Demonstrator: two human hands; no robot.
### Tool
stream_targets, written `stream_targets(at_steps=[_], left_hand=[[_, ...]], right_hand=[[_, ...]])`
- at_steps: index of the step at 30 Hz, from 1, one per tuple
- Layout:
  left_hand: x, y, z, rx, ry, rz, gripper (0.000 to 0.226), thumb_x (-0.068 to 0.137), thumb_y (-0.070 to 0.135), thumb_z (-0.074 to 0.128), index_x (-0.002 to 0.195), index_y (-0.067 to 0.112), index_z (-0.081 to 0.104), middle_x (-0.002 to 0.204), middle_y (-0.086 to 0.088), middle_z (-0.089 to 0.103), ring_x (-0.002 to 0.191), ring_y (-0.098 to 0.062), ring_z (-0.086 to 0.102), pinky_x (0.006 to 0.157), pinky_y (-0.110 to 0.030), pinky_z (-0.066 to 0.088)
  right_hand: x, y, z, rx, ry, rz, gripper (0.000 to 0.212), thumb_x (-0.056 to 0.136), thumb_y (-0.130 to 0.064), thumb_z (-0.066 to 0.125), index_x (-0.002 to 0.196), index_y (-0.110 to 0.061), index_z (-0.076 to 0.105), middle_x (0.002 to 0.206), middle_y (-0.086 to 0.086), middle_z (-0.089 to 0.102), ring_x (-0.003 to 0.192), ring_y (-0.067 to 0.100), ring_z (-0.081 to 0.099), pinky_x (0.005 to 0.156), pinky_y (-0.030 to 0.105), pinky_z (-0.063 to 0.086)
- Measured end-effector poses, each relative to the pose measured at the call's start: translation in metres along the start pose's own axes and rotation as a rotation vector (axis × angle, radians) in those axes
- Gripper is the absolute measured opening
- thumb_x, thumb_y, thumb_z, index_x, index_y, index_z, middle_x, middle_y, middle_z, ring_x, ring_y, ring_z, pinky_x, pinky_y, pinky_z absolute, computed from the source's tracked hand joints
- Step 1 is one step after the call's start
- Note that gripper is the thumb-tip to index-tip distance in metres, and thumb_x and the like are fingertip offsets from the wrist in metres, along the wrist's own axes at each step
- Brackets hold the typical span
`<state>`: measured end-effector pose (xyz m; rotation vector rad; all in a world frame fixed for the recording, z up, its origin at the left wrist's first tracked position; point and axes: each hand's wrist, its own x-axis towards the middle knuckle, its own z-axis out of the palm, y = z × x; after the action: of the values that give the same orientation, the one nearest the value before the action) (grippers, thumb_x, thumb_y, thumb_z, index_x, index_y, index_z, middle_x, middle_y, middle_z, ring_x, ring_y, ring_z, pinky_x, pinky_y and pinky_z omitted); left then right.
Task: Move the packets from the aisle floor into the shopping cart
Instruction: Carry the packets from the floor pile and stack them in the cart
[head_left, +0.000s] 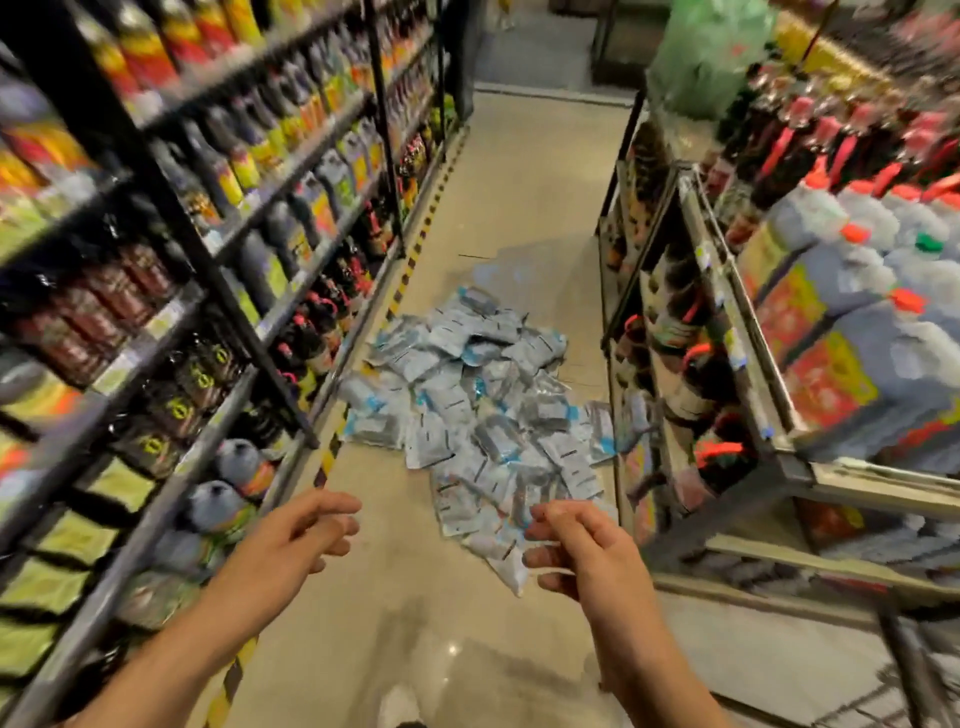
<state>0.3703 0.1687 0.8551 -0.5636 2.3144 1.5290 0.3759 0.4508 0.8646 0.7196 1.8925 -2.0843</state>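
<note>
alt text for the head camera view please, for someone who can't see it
A heap of pale blue and white packets lies on the beige aisle floor between shelves of bottles on both sides. In the foreground the person's left hand and right hand reach toward the heap, fingers loosely curled and holding nothing.

The packets (467, 395) heaped on the aisle floor (514, 197) are pale grey-white with light blue patches and darker grey panels, and the floor under them is a plain glossy beige. Just left of the heap, a yellow-and-black striped strip (410, 265) edges the black shelf rack (208, 270), which carries dark bottles with yellow, orange and lime labels. Right of the heap, a grey metal shelf (727, 322) holds dark bottles with red caps and translucent jugs with red-and-yellow labels.
</note>
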Motion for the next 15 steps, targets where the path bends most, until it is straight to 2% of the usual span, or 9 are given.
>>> stream_targets(at_steps=[4,8,11,15], left_hand=[[0.042,0.008,-0.052,-0.046,0.076,0.014,0.019,0.105,0.015,0.056,0.107,0.022,0.073,0.100,0.001,0.078,0.100,-0.024,0.072,0.092,-0.043,0.053],[0.074,0.019,-0.082,-0.041,0.073,0.045,0.019,0.104,0.016,0.057,0.106,0.026,0.072,0.103,0.005,0.076,0.093,-0.014,0.074,0.082,-0.034,0.053],[0.093,0.010,-0.094,-0.066,0.129,0.044,0.022,0.104,0.011,0.056,0.102,0.023,0.075,0.095,0.003,0.078,0.084,-0.011,0.074,0.085,-0.042,0.055],[0.126,-0.019,-0.096,-0.072,0.193,-0.106,0.025,0.105,0.007,0.054,0.099,0.021,0.075,0.089,0.011,0.078,0.082,-0.013,0.073,0.087,-0.046,0.055]], right_hand=[[0.040,-0.014,0.072,0.042,0.034,-0.014,0.017,0.102,-0.014,0.059,0.095,-0.006,0.073,0.077,0.007,0.071,0.061,0.017,0.061,0.056,0.026,0.043],[0.070,-0.028,0.115,-0.001,-0.018,0.010,0.015,0.101,-0.015,0.061,0.097,-0.008,0.073,0.079,0.006,0.070,0.067,0.020,0.060,0.059,0.029,0.043],[0.091,-0.025,0.130,-0.059,-0.015,0.057,0.013,0.098,-0.018,0.065,0.092,-0.010,0.073,0.078,0.006,0.072,0.066,0.020,0.063,0.060,0.030,0.045],[0.133,-0.009,0.137,-0.118,0.075,0.115,0.015,0.098,-0.020,0.066,0.091,-0.008,0.073,0.077,0.007,0.073,0.065,0.020,0.066,0.062,0.032,0.046]])
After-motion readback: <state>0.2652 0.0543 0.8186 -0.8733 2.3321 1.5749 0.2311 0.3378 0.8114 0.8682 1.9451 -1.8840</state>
